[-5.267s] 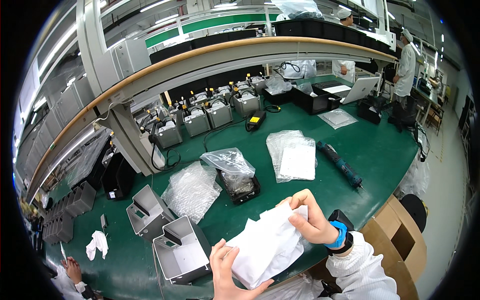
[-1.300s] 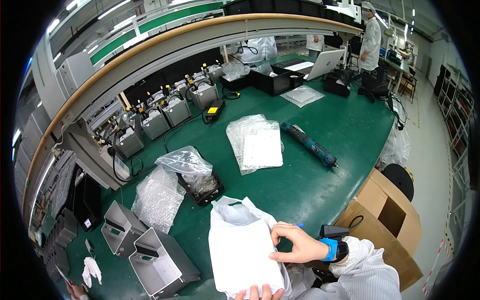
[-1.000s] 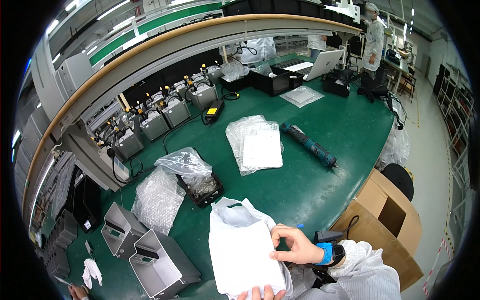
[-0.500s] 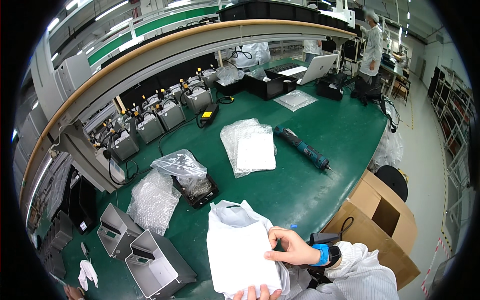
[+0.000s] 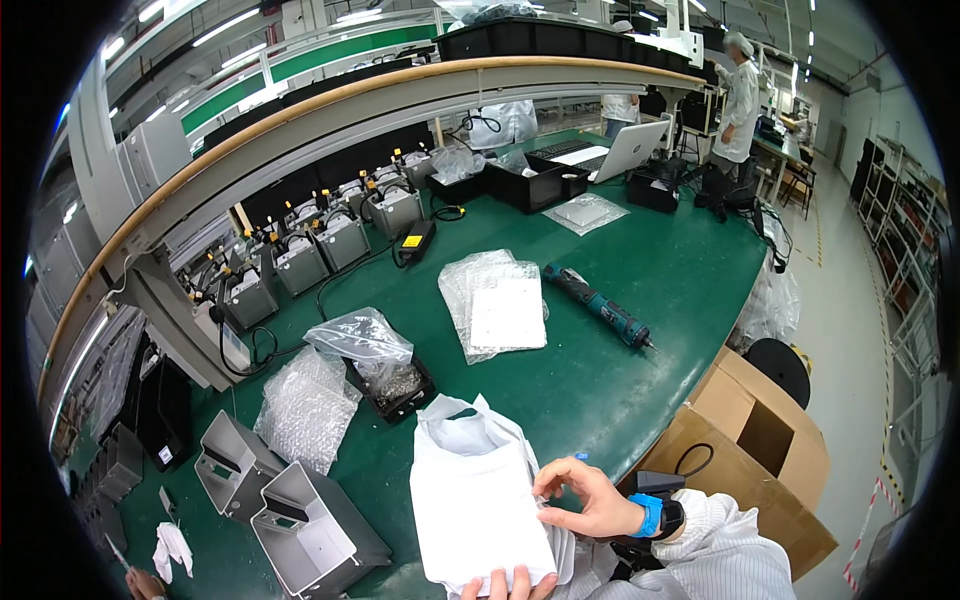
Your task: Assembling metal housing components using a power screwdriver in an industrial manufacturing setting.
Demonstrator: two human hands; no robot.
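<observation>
A white plastic bag (image 5: 475, 510) with a gaping, crumpled top stands in front of me at the table's near edge. Its front looks flat, and what is inside is hidden. My left hand (image 5: 508, 584) grips the bag's lower edge; only its fingers show, curled over the front. At the bag's right edge, the thumb and index finger of my right hand (image 5: 592, 500) pinch the white material. A blue band and a dark watch (image 5: 665, 515) are on that wrist. Two grey open housings (image 5: 318, 535) lie left of the bag.
Beyond the bag are a black tray of small parts (image 5: 405, 398), bubble wrap (image 5: 305, 410), a white plate (image 5: 507, 315) on bubble wrap and a teal power screwdriver (image 5: 600, 305). A cardboard box (image 5: 715, 480) stands right. Another person's hand (image 5: 145, 583) shows at lower left.
My right thumb and index finger have drawn closer together at the bag's edge. The bag has shifted slightly left, and my left hand keeps its grip below.
</observation>
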